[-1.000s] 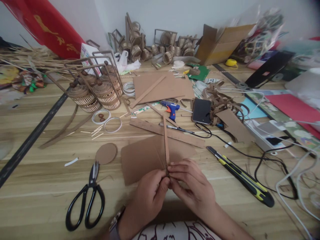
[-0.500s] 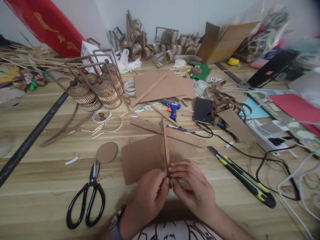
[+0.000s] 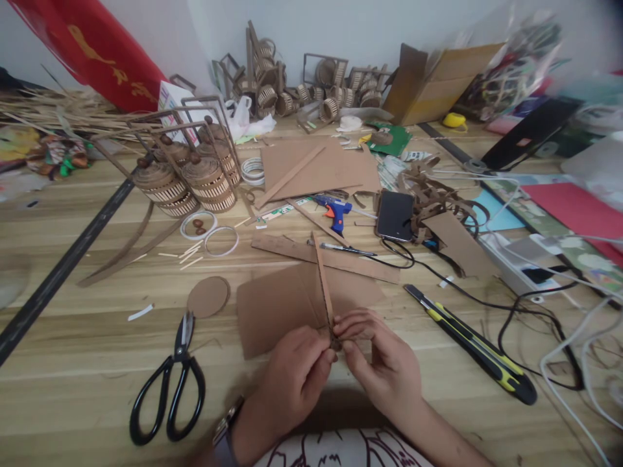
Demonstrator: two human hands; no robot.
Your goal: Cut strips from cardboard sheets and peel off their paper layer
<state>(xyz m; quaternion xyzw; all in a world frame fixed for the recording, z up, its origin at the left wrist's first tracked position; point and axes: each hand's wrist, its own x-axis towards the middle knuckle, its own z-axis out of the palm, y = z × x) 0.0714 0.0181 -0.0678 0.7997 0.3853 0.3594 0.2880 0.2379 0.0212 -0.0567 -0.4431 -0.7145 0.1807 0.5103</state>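
Between my two hands stands a narrow cardboard strip (image 3: 322, 279), its near end curled into a small roll at my fingertips. My left hand (image 3: 298, 370) pinches that rolled end from the left, fingers closed. From the other side my right hand (image 3: 382, 363) grips it between thumb and fingers. Under the strip's far part lie a flat cardboard sheet (image 3: 272, 308) and a long cardboard strip (image 3: 360, 264) with a pen (image 3: 348, 249) beside it. Cardboard discs (image 3: 208, 296) rest left of the sheet, touching the tips of black-handled scissors (image 3: 180, 383).
A yellow-black utility knife (image 3: 477, 347) lies to the right, near black and white cables. Farther back are a blue glue gun (image 3: 335, 213), a phone (image 3: 394, 215) and tape rings (image 3: 221, 240). Small lidded buckets (image 3: 209, 181) with tall handles stand at the left.
The near end of the strip and my fingertips have shifted slightly right. The strip leans a little more to the left, and my right fingers have opened slightly around the roll.
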